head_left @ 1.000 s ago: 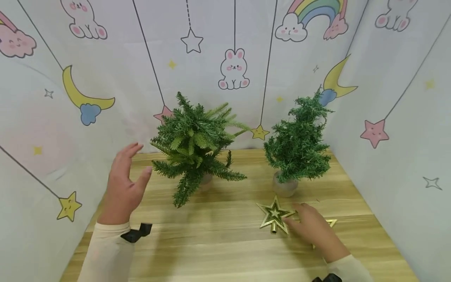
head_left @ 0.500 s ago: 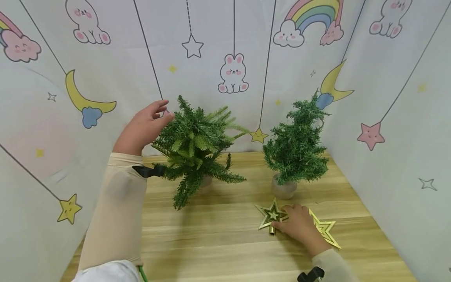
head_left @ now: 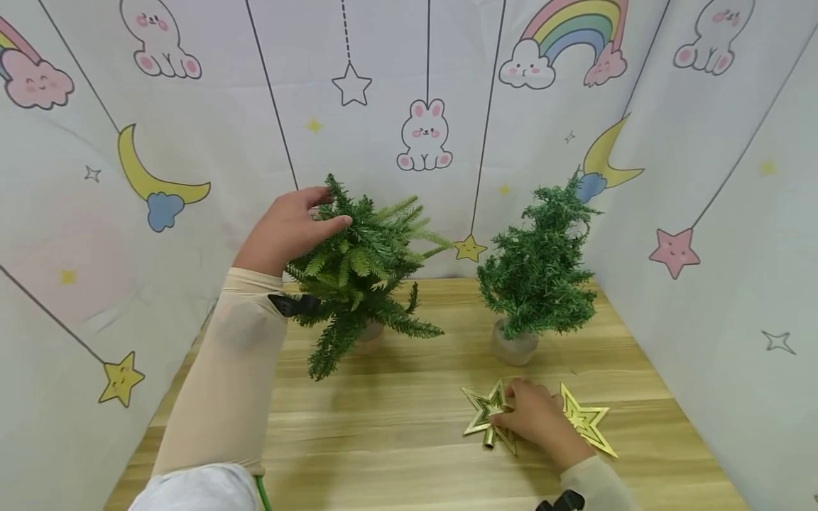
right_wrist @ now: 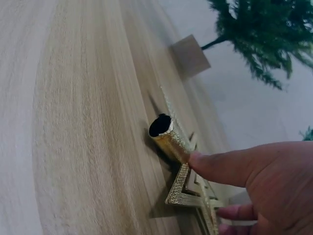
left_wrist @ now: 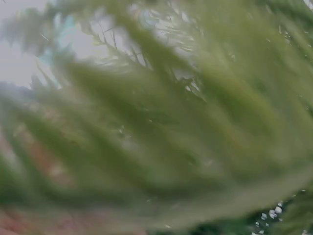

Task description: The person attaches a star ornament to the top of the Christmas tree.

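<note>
My left hand (head_left: 287, 231) is at the upper left of the fuller artificial Christmas tree (head_left: 377, 291), thumb and fingers spread apart around its top sprig. Blurred green needles (left_wrist: 195, 127) fill the left wrist view, so contact there cannot be told. On the right, my right hand (head_left: 540, 422) pinches a gold star tree topper (head_left: 486, 411) between thumb and fingers. In the right wrist view the thumb presses the star beside its hollow gold tube (right_wrist: 171, 144), and the star stands tilted at the wooden table. A second gold star (head_left: 584, 419) lies partly behind the right hand.
A slimmer green tree (head_left: 543, 277) in a round pale pot (head_left: 514, 344) stands at the back right. The fuller tree's base (head_left: 368, 341) is partly covered by branches. White cloth walls (head_left: 383, 42) with cartoon prints enclose the wooden table (head_left: 383, 454).
My left hand has risen and moved right, from beside the fuller tree to its top. My right hand has closed on the star topper and drawn it slightly nearer, uncovering the second star.
</note>
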A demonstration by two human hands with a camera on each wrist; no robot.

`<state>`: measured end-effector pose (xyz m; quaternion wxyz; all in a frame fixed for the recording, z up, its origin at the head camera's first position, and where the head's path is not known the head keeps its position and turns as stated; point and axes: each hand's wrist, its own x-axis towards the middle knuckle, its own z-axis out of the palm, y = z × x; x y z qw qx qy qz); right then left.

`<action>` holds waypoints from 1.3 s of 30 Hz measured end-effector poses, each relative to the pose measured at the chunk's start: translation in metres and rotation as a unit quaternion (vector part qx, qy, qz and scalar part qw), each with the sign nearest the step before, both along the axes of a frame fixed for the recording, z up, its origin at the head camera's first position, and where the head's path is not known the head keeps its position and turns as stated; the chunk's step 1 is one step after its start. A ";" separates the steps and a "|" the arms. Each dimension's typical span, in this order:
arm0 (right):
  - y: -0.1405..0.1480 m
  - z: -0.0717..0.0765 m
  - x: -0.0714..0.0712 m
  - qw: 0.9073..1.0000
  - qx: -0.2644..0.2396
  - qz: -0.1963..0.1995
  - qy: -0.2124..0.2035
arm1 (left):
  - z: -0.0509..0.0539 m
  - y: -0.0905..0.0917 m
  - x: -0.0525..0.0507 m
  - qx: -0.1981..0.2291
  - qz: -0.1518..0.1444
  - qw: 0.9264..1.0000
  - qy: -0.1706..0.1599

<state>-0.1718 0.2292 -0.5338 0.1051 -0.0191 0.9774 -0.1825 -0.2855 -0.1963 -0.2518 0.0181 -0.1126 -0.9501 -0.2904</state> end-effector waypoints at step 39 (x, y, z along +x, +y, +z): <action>0.000 0.157 0.003 0.956 -0.267 0.099 0.066 | -0.013 0.019 -0.003 -0.015 -0.042 0.999 -0.019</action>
